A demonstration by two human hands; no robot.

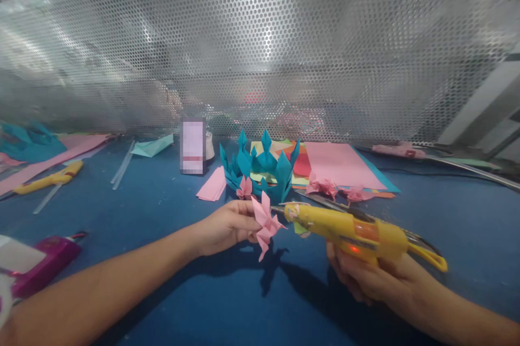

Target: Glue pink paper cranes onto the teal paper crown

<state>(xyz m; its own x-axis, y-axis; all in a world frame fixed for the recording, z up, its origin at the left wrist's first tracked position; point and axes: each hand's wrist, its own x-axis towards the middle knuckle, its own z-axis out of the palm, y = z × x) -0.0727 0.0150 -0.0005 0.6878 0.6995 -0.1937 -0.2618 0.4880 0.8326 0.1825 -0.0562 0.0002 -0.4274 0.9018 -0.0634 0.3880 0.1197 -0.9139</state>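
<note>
My left hand pinches a pink folded-paper flower with pointed petals above the blue table. In my right hand is a yellow hot glue gun, its small red light lit. The gun's nozzle points left and reaches the flower's upper right side; whether it touches cannot be made out. Just behind stands a teal folded-paper crown with upright points. Another pink paper flower sits at the crown's lower front left.
Pink paper strips lie left of the crown. Pink sheets and several pink folded pieces lie to its right. A second glue gun, glue sticks and a purple device are at left. A perforated metal panel stands behind.
</note>
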